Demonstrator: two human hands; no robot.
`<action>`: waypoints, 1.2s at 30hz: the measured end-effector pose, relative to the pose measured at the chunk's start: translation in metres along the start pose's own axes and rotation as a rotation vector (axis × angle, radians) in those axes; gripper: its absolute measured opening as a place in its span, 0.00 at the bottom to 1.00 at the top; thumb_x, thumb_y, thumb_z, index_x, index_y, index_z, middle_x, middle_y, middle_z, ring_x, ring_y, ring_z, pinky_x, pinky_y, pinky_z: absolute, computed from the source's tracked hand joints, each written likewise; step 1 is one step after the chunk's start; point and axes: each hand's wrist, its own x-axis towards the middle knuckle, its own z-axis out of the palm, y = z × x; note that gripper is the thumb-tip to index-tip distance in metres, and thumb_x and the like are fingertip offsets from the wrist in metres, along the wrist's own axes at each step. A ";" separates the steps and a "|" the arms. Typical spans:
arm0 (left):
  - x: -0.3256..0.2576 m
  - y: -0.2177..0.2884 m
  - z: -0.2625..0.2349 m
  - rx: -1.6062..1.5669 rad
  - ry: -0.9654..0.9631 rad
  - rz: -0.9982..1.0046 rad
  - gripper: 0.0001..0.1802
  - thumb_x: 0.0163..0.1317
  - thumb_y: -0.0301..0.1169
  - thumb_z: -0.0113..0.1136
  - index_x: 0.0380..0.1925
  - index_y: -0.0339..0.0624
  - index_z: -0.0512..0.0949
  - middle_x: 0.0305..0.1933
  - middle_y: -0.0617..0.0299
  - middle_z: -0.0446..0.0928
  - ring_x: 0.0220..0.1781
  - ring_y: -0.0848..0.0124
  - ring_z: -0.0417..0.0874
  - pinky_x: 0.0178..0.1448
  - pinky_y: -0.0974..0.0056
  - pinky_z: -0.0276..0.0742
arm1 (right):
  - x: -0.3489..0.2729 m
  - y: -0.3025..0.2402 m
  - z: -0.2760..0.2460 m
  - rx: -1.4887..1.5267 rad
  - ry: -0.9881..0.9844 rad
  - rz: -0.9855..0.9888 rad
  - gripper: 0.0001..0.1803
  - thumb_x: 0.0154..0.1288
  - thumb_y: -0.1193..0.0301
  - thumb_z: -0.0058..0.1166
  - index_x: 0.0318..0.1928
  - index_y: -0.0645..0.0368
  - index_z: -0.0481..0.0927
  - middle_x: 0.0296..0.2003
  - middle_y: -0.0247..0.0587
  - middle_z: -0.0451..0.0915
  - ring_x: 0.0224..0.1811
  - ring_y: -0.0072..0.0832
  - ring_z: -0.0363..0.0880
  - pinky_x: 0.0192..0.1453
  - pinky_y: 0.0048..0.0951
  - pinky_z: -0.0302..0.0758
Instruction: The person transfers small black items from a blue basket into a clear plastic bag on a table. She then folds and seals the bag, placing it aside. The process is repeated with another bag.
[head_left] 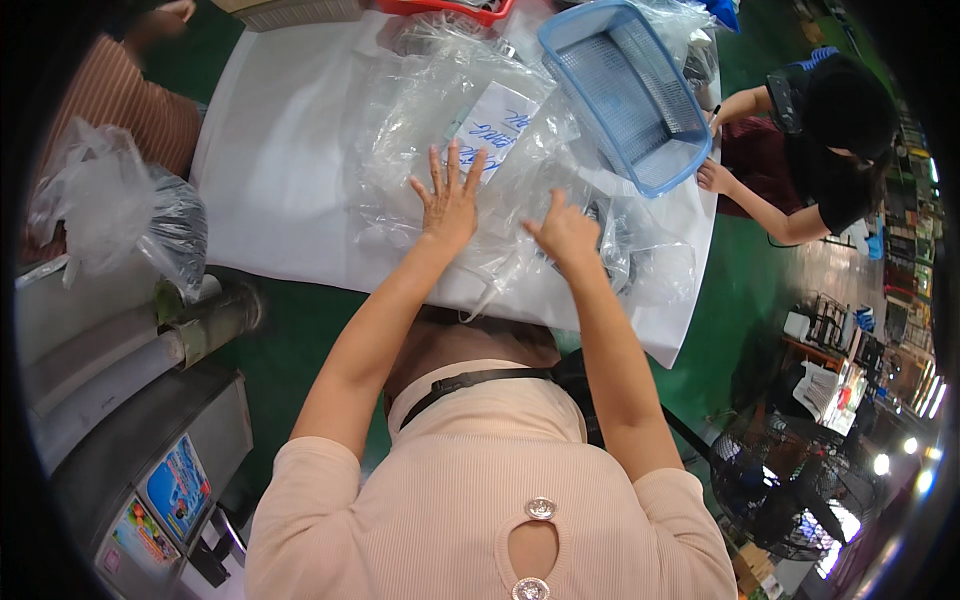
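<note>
My left hand (449, 208) lies with its fingers spread on a large clear plastic bag (410, 150). Its fingertips reach the lower end of a white paper label (497, 130) with blue handwriting. Whether the label is inside or on top of the plastic, I cannot tell. To the right, my right hand (567, 235) rests over more crumpled clear plastic, thumb and a finger stretched out and apart, with nothing visible in it. Beside it are clear bags with small dark contents (615, 235), too blurred to name.
A blue plastic basket (655, 165) stands at the table's right, a red tray (480, 12) at the far edge. The table (270, 150) has a white cover. A person (800, 150) works on the right; another (140, 110) is at left by a filled bag (175, 230). A black fan (790, 480) stands lower right.
</note>
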 end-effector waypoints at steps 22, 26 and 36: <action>-0.003 -0.008 -0.015 -0.041 0.011 0.090 0.38 0.55 0.47 0.55 0.64 0.48 0.57 0.72 0.48 0.41 0.72 0.46 0.42 0.60 0.27 0.49 | -0.077 0.055 -0.004 0.591 0.442 -0.049 0.09 0.56 0.78 0.49 0.38 0.57 0.77 0.37 0.44 0.75 0.35 0.39 0.76 0.41 0.34 0.72; -0.002 -0.012 0.009 -0.044 0.147 0.101 0.37 0.56 0.50 0.56 0.63 0.47 0.59 0.72 0.47 0.39 0.72 0.47 0.41 0.60 0.27 0.48 | -0.072 0.027 -0.010 0.182 0.666 -0.179 0.12 0.54 0.78 0.50 0.41 0.56 0.77 0.43 0.45 0.73 0.35 0.40 0.75 0.42 0.35 0.72; 0.039 -0.054 -0.037 -0.154 0.308 0.130 0.25 0.52 0.20 0.50 0.53 0.45 0.71 0.54 0.56 0.70 0.50 0.56 0.73 0.52 0.56 0.73 | 0.064 -0.050 0.071 0.729 0.199 0.305 0.20 0.52 0.57 0.59 0.34 0.64 0.79 0.23 0.45 0.80 0.29 0.33 0.80 0.35 0.31 0.73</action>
